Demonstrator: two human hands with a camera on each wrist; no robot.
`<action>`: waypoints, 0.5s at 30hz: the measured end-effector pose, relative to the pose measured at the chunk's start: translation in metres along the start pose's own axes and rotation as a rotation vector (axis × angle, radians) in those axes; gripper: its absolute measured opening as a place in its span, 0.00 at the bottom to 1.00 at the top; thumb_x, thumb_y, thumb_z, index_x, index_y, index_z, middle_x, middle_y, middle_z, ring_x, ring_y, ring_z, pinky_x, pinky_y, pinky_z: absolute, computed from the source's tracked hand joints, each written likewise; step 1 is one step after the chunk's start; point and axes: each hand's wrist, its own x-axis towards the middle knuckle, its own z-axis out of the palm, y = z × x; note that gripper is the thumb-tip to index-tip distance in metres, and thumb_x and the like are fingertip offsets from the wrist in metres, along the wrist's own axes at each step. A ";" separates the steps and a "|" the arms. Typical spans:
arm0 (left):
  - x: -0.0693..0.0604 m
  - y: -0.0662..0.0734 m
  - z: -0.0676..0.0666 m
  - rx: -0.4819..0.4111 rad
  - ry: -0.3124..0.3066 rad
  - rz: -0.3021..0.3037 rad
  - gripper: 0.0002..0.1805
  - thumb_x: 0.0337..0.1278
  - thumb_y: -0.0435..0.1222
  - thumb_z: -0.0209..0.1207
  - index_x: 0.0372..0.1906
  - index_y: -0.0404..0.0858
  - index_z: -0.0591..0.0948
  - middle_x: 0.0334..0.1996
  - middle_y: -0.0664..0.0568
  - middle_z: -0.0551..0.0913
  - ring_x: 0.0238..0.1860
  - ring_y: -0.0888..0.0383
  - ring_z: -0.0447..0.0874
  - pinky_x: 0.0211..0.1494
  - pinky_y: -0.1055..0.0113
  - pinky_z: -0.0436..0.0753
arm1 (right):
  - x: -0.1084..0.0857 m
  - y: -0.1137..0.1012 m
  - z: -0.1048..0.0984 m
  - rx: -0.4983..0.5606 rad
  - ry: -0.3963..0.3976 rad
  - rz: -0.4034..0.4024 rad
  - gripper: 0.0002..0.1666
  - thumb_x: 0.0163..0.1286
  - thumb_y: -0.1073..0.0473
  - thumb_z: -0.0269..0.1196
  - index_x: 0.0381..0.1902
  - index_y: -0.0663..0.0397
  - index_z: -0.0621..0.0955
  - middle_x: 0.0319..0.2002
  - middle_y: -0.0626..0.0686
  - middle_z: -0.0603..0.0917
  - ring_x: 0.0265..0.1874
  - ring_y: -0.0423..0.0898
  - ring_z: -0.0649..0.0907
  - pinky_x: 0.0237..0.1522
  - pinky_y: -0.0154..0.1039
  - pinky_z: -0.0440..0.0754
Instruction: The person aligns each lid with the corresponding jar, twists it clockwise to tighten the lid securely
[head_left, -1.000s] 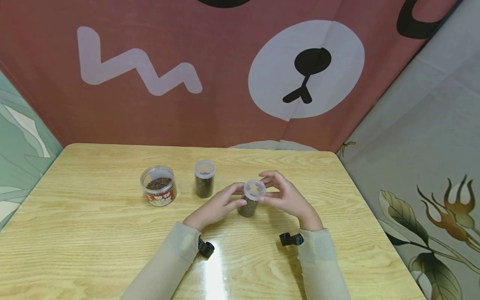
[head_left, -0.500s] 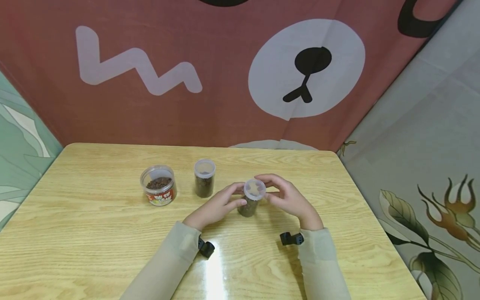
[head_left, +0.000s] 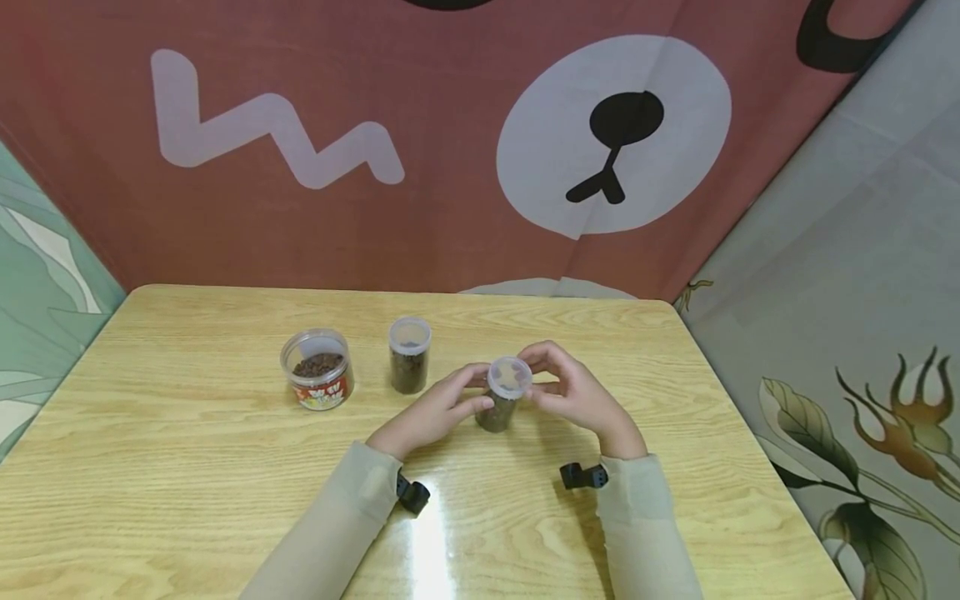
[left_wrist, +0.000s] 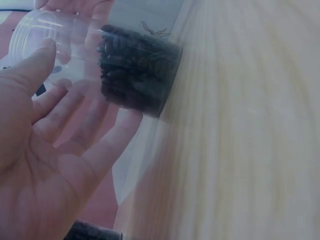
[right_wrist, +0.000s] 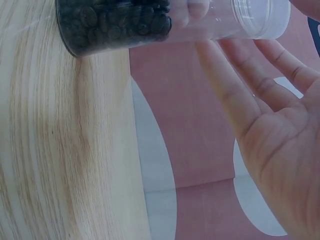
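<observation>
A clear plastic jar [head_left: 498, 412] stands on the table, its lower half filled with dark beans [left_wrist: 135, 70]. A translucent lid [head_left: 510, 377] covers its top. On the jar's left side my left hand [head_left: 431, 412] holds it between thumb and fingers; the left wrist view shows the thumb near the rim and fingers along the wall. My right hand [head_left: 577, 396] curves round the lid from the right, with thumb and fingertips at its edge. In the right wrist view, fingers [right_wrist: 227, 82] reach behind the jar's upper part, and the thumb is mostly out of frame.
Left of my hands stands a similar lidded jar [head_left: 408, 373] with dark contents. Farther left is a wide clear tub [head_left: 324, 392] with a red label, holding brown bits. The wooden table [head_left: 187, 500] ends at a reddish printed cloth [head_left: 435, 242] behind.
My right fingers have shifted back and forth around the lid's edge: drawn in closer half a second ago, spread farther back now. My left hand and the jar stay in place.
</observation>
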 end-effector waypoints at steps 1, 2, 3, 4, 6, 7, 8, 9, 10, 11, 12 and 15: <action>0.000 0.000 0.000 -0.001 0.000 -0.002 0.30 0.77 0.43 0.55 0.76 0.42 0.63 0.72 0.49 0.70 0.72 0.48 0.68 0.72 0.49 0.70 | 0.000 0.000 0.000 0.000 0.002 0.004 0.23 0.71 0.72 0.61 0.62 0.62 0.72 0.57 0.63 0.76 0.53 0.62 0.79 0.48 0.44 0.88; 0.000 0.000 0.000 -0.002 0.000 -0.002 0.30 0.77 0.43 0.55 0.76 0.42 0.63 0.72 0.49 0.70 0.72 0.48 0.68 0.72 0.48 0.70 | 0.000 -0.001 0.000 0.000 0.003 0.007 0.23 0.71 0.72 0.61 0.61 0.62 0.72 0.57 0.63 0.76 0.53 0.62 0.79 0.48 0.44 0.88; 0.000 0.000 0.000 -0.004 0.000 -0.004 0.30 0.77 0.43 0.55 0.77 0.42 0.63 0.72 0.49 0.70 0.72 0.47 0.68 0.72 0.48 0.70 | 0.000 -0.001 0.000 -0.001 0.004 0.008 0.23 0.70 0.72 0.62 0.61 0.62 0.72 0.57 0.63 0.76 0.53 0.62 0.79 0.48 0.45 0.88; 0.000 0.000 0.000 -0.005 0.000 -0.005 0.30 0.77 0.43 0.55 0.77 0.42 0.63 0.72 0.49 0.70 0.72 0.47 0.67 0.72 0.48 0.70 | 0.000 -0.001 0.000 -0.003 0.004 0.008 0.23 0.70 0.73 0.62 0.61 0.62 0.72 0.57 0.63 0.76 0.53 0.62 0.79 0.49 0.44 0.87; 0.000 0.000 0.000 -0.007 0.000 -0.010 0.30 0.77 0.43 0.55 0.77 0.42 0.63 0.72 0.49 0.70 0.72 0.47 0.67 0.72 0.48 0.70 | 0.001 -0.001 0.000 -0.016 0.004 0.005 0.24 0.70 0.72 0.62 0.63 0.63 0.72 0.57 0.63 0.76 0.53 0.62 0.79 0.49 0.44 0.87; 0.000 0.000 0.000 -0.007 -0.001 -0.013 0.30 0.77 0.43 0.55 0.77 0.42 0.63 0.72 0.49 0.70 0.72 0.48 0.67 0.72 0.48 0.70 | 0.001 -0.001 0.000 -0.025 0.004 0.005 0.25 0.70 0.72 0.62 0.64 0.64 0.71 0.57 0.63 0.76 0.53 0.62 0.79 0.50 0.44 0.87; 0.000 0.000 0.000 -0.007 -0.002 -0.017 0.30 0.77 0.44 0.55 0.76 0.43 0.63 0.72 0.50 0.69 0.72 0.48 0.67 0.72 0.49 0.71 | 0.000 -0.001 0.000 -0.036 0.005 0.005 0.27 0.70 0.72 0.63 0.65 0.65 0.71 0.57 0.63 0.76 0.53 0.62 0.79 0.50 0.43 0.87; 0.000 0.000 -0.001 -0.006 -0.002 -0.019 0.30 0.77 0.44 0.55 0.77 0.43 0.63 0.72 0.50 0.69 0.72 0.48 0.67 0.72 0.49 0.71 | 0.000 -0.001 0.000 -0.048 0.006 0.007 0.28 0.71 0.71 0.63 0.66 0.65 0.71 0.58 0.63 0.76 0.53 0.61 0.79 0.51 0.43 0.86; 0.000 0.000 -0.001 -0.006 -0.003 -0.021 0.30 0.76 0.44 0.55 0.77 0.43 0.63 0.72 0.50 0.69 0.72 0.48 0.67 0.72 0.49 0.71 | 0.000 -0.001 0.000 -0.057 0.007 0.012 0.29 0.71 0.70 0.64 0.68 0.64 0.71 0.58 0.62 0.77 0.54 0.60 0.78 0.51 0.43 0.86; 0.000 0.001 -0.001 -0.007 -0.005 -0.022 0.30 0.76 0.44 0.55 0.77 0.43 0.63 0.72 0.50 0.69 0.72 0.49 0.67 0.72 0.49 0.71 | 0.000 -0.002 0.000 -0.064 0.009 0.016 0.30 0.71 0.70 0.64 0.69 0.64 0.71 0.59 0.62 0.77 0.54 0.59 0.78 0.52 0.43 0.86; 0.000 0.001 -0.001 -0.007 -0.008 -0.023 0.30 0.76 0.44 0.55 0.77 0.43 0.63 0.72 0.50 0.69 0.72 0.49 0.67 0.72 0.50 0.71 | -0.001 -0.002 0.000 -0.067 0.011 0.022 0.30 0.71 0.69 0.65 0.69 0.63 0.71 0.59 0.61 0.77 0.54 0.58 0.78 0.52 0.43 0.86; 0.000 0.001 -0.001 -0.012 -0.012 -0.017 0.30 0.77 0.44 0.54 0.77 0.42 0.63 0.72 0.50 0.69 0.72 0.48 0.67 0.72 0.50 0.71 | -0.001 -0.003 0.001 -0.062 0.014 0.034 0.30 0.70 0.67 0.66 0.68 0.58 0.74 0.60 0.60 0.78 0.54 0.57 0.78 0.52 0.44 0.86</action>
